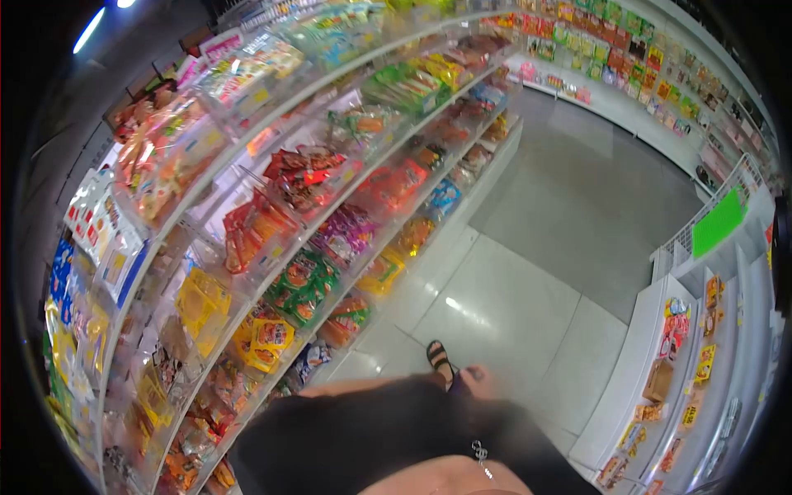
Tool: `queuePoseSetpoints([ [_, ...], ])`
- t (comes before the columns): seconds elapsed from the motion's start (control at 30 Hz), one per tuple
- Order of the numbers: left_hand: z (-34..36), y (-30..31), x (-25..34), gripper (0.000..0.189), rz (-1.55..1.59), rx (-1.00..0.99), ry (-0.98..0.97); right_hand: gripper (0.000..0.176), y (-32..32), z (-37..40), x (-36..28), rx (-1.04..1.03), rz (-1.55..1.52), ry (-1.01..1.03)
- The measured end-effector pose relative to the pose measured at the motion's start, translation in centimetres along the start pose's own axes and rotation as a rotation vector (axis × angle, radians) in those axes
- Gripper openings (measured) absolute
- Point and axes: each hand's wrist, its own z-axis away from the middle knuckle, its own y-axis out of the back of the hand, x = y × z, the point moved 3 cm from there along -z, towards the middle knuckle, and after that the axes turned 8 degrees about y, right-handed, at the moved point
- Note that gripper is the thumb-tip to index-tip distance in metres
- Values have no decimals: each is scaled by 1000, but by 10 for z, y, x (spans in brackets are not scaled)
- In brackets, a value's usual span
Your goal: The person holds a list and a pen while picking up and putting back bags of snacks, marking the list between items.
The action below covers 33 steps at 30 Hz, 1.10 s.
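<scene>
Neither of my hands shows clearly. A smeared patch of skin (477,382), perhaps my right hand, appears just past my black clothing (346,437); its fingers cannot be made out, nor anything in them. A strip of bare skin (355,386) along the left of my clothing may be my left forearm, with no left hand visible. One foot in a dark strappy sandal (440,356) stands on the tiles. A silvery chain pendant (480,459) hangs at the bottom. Nearest on the left are green snack packs (304,286) and yellow packs (262,339).
Tiered shelves (206,351) of bagged snacks curve along my left. Pale floor tiles (487,289) lead to a darker grey floor (577,181). On the right stands a white shelf unit (615,384) with a bright green panel (718,223). Stocked wall shelves (594,107) line the back.
</scene>
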Motion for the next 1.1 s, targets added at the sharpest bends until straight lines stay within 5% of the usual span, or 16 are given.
queuePoseSetpoints([
  [0.07, 2, 26, 12, 50, 37, -18, 39, 30, 18, -38, 11, -21, 36, 13],
  [0.13, 4, 48, 18, 50, 106, -23, 69, 28, 43, -76, 1, -28, -228, -197],
  [0.4, -14, 105, 41, 51, 369, 164, 69, 20, 121, -213, -18, 507, -280, 79],
  [0.5, -15, 121, 45, 51, 520, 289, 43, 22, 108, -254, 4, 425, -187, 242],
  [0.57, -16, 129, 47, 51, 650, 378, 16, 22, 97, -268, -24, 136, -124, 36],
  [0.7, -27, 141, 78, 52, 1001, 589, -127, 21, 64, -303, -78, -392, -313, 165],
  [0.8, -31, 148, 126, 52, 1464, 719, -451, 24, 62, -317, -119, -727, -619, 142],
  [0.83, -30, 152, 156, 54, 1692, 703, -571, 23, 68, -323, -133, -789, -687, 145],
  [0.87, -42, 165, 165, 59, 1565, 243, -861, 21, 79, -329, -143, -906, -615, 91],
  [0.9, -49, 174, 179, 58, 1552, 369, -856, 24, 68, -336, -126, -885, -731, 254],
  [0.97, -55, 183, 208, 55, 1523, 642, -844, 29, 68, -351, -94, -997, -480, 184],
  [1.1, -85, 196, 243, 38, 1660, 678, -533, 33, 100, -374, -79, -965, -103, 429],
])
